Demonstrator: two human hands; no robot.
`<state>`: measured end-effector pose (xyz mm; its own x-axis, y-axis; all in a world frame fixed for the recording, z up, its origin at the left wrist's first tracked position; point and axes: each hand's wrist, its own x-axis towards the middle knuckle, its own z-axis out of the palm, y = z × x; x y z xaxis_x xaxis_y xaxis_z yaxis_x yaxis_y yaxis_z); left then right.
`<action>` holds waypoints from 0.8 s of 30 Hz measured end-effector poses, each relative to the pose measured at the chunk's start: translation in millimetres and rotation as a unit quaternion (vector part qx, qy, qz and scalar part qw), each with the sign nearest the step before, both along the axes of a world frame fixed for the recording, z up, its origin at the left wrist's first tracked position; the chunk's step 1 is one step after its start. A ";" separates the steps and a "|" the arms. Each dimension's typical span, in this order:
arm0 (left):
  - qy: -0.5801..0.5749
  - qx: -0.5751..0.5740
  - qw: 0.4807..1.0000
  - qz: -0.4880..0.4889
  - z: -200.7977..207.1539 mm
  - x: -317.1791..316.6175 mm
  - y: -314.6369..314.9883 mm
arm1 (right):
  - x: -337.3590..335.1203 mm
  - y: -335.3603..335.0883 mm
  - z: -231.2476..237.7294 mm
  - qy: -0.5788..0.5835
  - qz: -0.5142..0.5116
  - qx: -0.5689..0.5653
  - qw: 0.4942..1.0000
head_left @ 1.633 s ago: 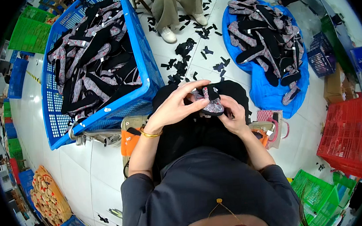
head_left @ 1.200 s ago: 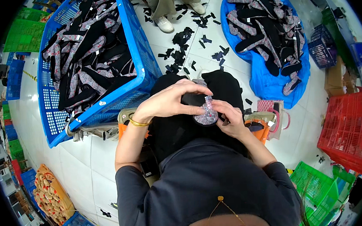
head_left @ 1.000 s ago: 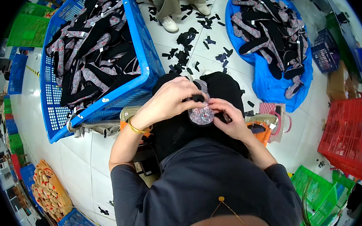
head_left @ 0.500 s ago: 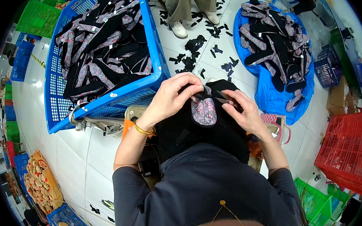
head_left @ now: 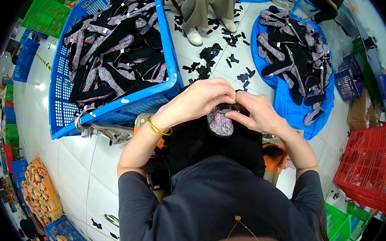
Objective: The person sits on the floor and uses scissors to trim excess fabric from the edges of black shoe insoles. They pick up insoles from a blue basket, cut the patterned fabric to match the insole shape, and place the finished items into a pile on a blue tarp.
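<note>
Holding one grey-and-pink patterned slipper (head_left: 220, 125), rounded end toward us, over our black trousers (head_left: 187, 141); its far end is hidden by our hands.

Left hand (head_left: 202, 99): thumb and forefinger tips together, apparently clamped on the slipper's dark upper edge. Gold bracelet (head_left: 153, 128) at the wrist.

Right hand (head_left: 259, 112): thumb laid against the patterned top, other fingers beyond it; whether they close on the slipper or on something else, we cannot tell.

Handling note: in our judgement, the work sits at that dark edge, so we do well to pinch firmly on the left, steady the top with the right thumb, and tug the cloth only lightly.

Left: one blue crate (head_left: 151, 95), heaped with slippers (head_left: 120, 40).
Ahead: black scraps (head_left: 210, 52), scattered on white floor tiles (head_left: 100, 165).
Right: one blue sheet (head_left: 285, 103) under a second slipper heap (head_left: 293, 53); nearer, one orange bag (head_left: 274, 162).
</note>
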<state>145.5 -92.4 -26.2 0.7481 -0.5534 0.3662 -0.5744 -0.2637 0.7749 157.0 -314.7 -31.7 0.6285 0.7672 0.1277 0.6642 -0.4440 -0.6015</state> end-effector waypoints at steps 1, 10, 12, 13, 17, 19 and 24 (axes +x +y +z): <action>0.000 0.008 1.000 -0.008 0.1 1.1 -0.2 | 0.9 0.7 0.1 0.009 -0.001 -0.003 1.000; -0.005 0.027 0.999 -0.037 -0.1 4.7 0.8 | 1.7 2.4 -4.6 0.051 -0.010 0.008 0.999; 0.011 0.017 0.999 -0.030 0.2 3.3 0.4 | 1.1 1.1 -7.5 0.024 -0.008 0.031 0.999; 0.019 0.012 0.999 -0.027 0.1 3.0 0.2 | 0.8 -0.8 -10.7 0.040 -0.026 0.056 0.997; 0.108 -0.042 0.980 0.161 -10.1 23.3 19.5 | 10.1 -21.7 -17.3 0.157 -0.146 0.089 0.973; -0.019 0.023 0.970 0.243 -41.0 44.8 35.9 | 13.9 -35.5 -31.5 0.185 -0.191 0.118 0.957; -0.039 0.072 0.973 0.215 -49.0 20.3 38.8 | 3.0 -47.8 -52.7 0.234 -0.215 0.175 0.932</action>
